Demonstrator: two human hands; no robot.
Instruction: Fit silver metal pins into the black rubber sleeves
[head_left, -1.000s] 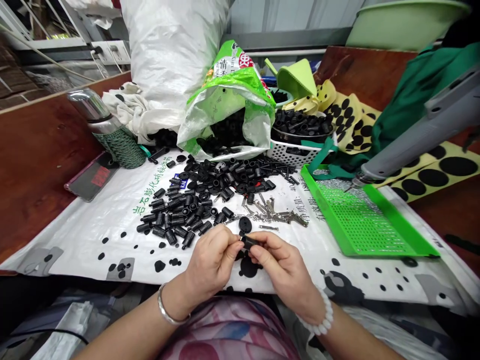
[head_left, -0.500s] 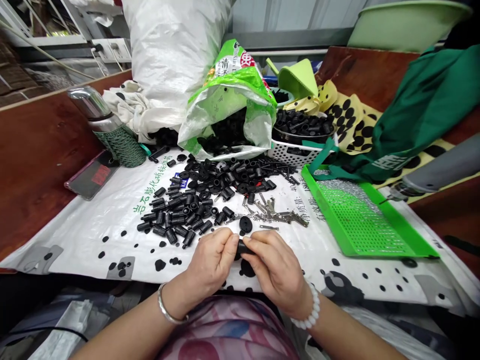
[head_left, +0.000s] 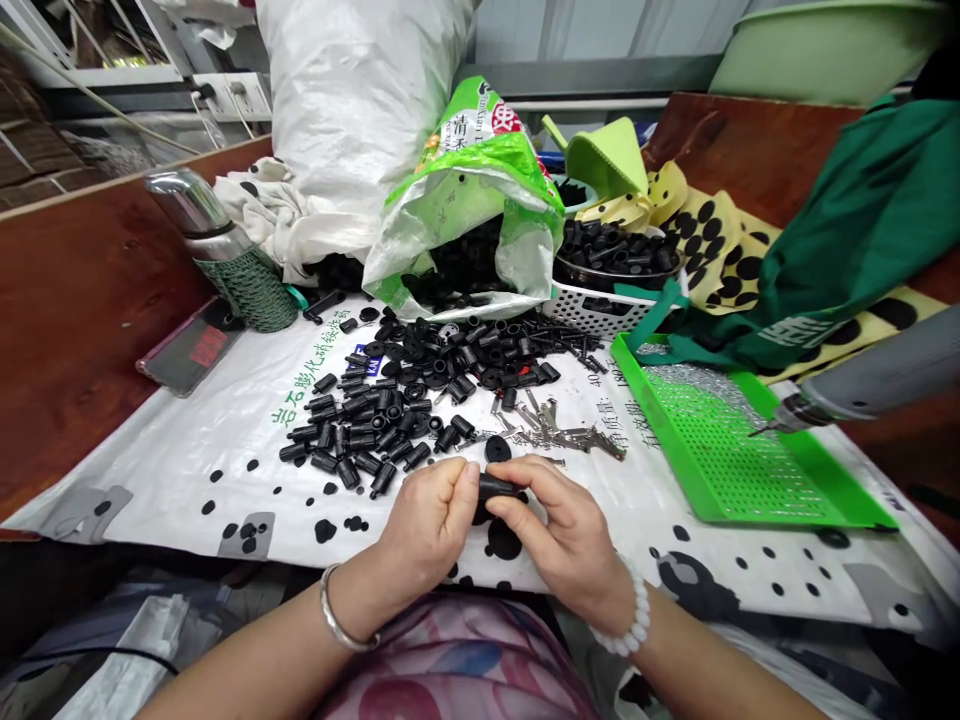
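Observation:
My left hand (head_left: 427,525) and my right hand (head_left: 559,530) meet over the near edge of the table. Both pinch one small black plastic part (head_left: 496,487), thumbs and fingers closed on its two ends. Just beyond my fingers lies a spread of several black cylindrical parts (head_left: 390,420) on a white printed sheet (head_left: 187,470). A small heap of metal clips (head_left: 559,430) lies to the right of them, and a black round piece (head_left: 497,448) sits close to my fingertips.
A green perforated tray (head_left: 750,460) lies at right, with a grey power screwdriver (head_left: 870,385) pointing into it. A green-and-white bag (head_left: 472,200) spills black parts at the back, beside a white basket (head_left: 600,300). A steel flask (head_left: 225,255) and a phone (head_left: 191,345) sit at left.
My hands have closed tighter together on the black part and sunk slightly toward me. The grey screwdriver at right swung away from the tray's far corner toward the right edge.

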